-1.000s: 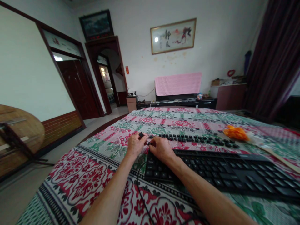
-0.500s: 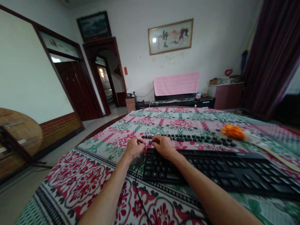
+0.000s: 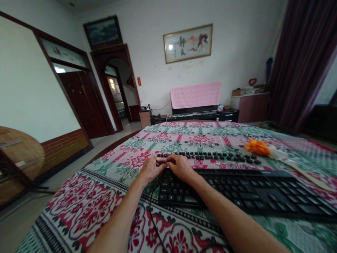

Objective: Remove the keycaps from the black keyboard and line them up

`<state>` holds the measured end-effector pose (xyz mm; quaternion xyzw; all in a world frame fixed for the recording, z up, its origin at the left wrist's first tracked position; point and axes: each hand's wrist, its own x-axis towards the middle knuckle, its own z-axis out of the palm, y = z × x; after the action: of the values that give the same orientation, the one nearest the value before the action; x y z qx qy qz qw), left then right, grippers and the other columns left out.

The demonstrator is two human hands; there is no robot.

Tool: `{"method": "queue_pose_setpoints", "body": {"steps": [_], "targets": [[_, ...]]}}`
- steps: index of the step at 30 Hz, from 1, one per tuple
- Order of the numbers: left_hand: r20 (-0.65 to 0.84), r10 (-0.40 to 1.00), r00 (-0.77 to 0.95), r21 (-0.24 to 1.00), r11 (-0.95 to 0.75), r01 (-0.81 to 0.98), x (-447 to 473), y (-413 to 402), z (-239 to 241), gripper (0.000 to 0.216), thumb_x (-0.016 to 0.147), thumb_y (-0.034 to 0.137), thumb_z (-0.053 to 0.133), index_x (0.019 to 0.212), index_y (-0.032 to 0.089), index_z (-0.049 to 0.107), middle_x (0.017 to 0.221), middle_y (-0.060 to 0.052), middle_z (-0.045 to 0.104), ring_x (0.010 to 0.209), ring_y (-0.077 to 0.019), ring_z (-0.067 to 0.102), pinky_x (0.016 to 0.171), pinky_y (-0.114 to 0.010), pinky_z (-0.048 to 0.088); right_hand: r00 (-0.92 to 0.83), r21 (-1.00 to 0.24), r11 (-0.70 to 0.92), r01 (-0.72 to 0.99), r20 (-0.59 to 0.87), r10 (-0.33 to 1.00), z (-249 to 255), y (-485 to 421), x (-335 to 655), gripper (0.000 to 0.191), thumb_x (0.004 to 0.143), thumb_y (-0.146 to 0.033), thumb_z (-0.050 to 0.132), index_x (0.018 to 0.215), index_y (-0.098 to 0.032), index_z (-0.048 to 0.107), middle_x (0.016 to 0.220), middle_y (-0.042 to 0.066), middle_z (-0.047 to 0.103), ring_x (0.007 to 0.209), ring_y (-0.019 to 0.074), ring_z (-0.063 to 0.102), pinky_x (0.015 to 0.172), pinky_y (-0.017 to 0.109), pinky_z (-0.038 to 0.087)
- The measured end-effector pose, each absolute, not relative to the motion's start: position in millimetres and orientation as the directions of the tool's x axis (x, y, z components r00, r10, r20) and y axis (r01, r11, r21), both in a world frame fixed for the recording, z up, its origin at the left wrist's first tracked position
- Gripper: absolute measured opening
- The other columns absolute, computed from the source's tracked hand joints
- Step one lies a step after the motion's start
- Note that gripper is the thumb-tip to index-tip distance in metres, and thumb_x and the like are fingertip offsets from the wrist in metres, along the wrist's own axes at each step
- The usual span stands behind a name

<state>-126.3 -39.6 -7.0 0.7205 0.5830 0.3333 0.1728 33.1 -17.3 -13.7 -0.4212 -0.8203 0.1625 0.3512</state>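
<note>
A black keyboard (image 3: 247,191) lies on the table in front of me, many of its keys in place. Behind it, loose black keycaps (image 3: 207,155) are laid out in rows. My left hand (image 3: 151,169) is closed in a pinch just off the keyboard's back left corner, on a small dark thing I cannot make out. Close against it, my right hand (image 3: 180,167) reaches over the keyboard's left end. Its thumb and fingers pinch a small black piece that looks like a keycap, mostly hidden by the fingers.
A patterned tablecloth (image 3: 100,196) covers the table. At the right lies a brush with orange bristles (image 3: 258,147) and a pale flat handle (image 3: 308,175). A black cable (image 3: 155,225) runs from the keyboard toward me. A pink cloth (image 3: 196,95) drapes something at the far wall.
My two hands have come together: the right hand moved left toward the left hand, and their fingertips now meet. The view has shifted slightly. Keyboard and keycap rows stay put.
</note>
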Motion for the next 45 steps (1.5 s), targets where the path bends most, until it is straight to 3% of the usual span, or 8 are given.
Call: {"method": "queue_pose_setpoints", "body": {"steps": [4,8,18,24,31,45], "targets": [[0.295,0.955,-0.039,0.411,-0.090,0.907,-142.9,-31.6,-0.1,0.026,0.068,0.030,0.055,0.088,0.022,0.069,0.069,-0.001,0.067,0.059,-0.0123,0.056,0.058,-0.021,0.039,-0.369,-0.464,0.510,0.724,0.365,0.855,-11.0,-15.3,40.4,0.038,0.069,-0.013,0.048,0.106,-0.012,0.057,0.096,0.009,0.064,0.085,0.0171,0.058,0.074,0.024,0.040],[0.296,0.952,-0.083,0.231,0.013,0.973,-154.0,-20.3,-0.9,0.025,0.069,0.032,0.056,0.090,0.026,0.068,0.077,-0.002,0.067,0.073,-0.0152,0.059,0.067,-0.022,0.040,-0.367,-0.363,0.430,0.827,0.230,0.901,-10.9,-15.3,43.7,0.029,0.073,-0.015,0.043,0.094,-0.014,0.063,0.092,0.011,0.066,0.086,0.0196,0.059,0.076,0.027,0.040],[0.224,0.974,-0.014,0.036,0.006,0.999,-152.4,2.2,-4.5,0.024,0.070,0.031,0.053,0.089,0.030,0.067,0.089,-0.002,0.066,0.088,-0.0179,0.057,0.076,-0.024,0.041,-0.413,-0.280,0.468,0.838,0.235,0.880,-12.0,-19.6,43.4,0.028,0.077,-0.017,0.038,0.085,-0.015,0.065,0.086,0.011,0.067,0.081,0.0192,0.061,0.072,0.025,0.040],[0.235,0.969,-0.078,0.025,0.074,0.997,-152.7,2.6,-10.8,0.025,0.071,0.037,0.052,0.093,0.035,0.066,0.090,0.000,0.065,0.087,-0.0174,0.057,0.076,-0.024,0.041,-0.405,-0.254,0.451,0.855,0.215,0.889,-10.3,-21.7,41.4,0.029,0.078,-0.018,0.038,0.082,-0.014,0.066,0.085,0.013,0.067,0.080,0.0198,0.061,0.071,0.026,0.041],[0.233,0.965,-0.120,0.105,0.098,0.990,-152.8,1.6,-10.2,0.028,0.070,0.041,0.054,0.095,0.036,0.065,0.088,-0.001,0.065,0.086,-0.0181,0.057,0.074,-0.024,0.041,-0.407,-0.252,0.455,0.854,0.222,0.886,-10.4,-21.9,41.0,0.028,0.078,-0.018,0.038,0.079,-0.013,0.065,0.084,0.014,0.067,0.080,0.0206,0.062,0.070,0.026,0.042],[0.220,0.965,-0.143,0.148,0.111,0.983,-153.9,2.1,-11.1,0.029,0.069,0.037,0.052,0.093,0.034,0.066,0.084,-0.002,0.066,0.078,-0.0183,0.058,0.062,-0.024,0.039,-0.509,-0.236,0.546,0.804,0.203,0.837,-5.6,-20.9,48.9,0.029,0.076,-0.017,0.039,0.076,-0.014,0.068,0.080,0.013,0.068,0.075,0.0191,0.062,0.067,0.024,0.041]]}}
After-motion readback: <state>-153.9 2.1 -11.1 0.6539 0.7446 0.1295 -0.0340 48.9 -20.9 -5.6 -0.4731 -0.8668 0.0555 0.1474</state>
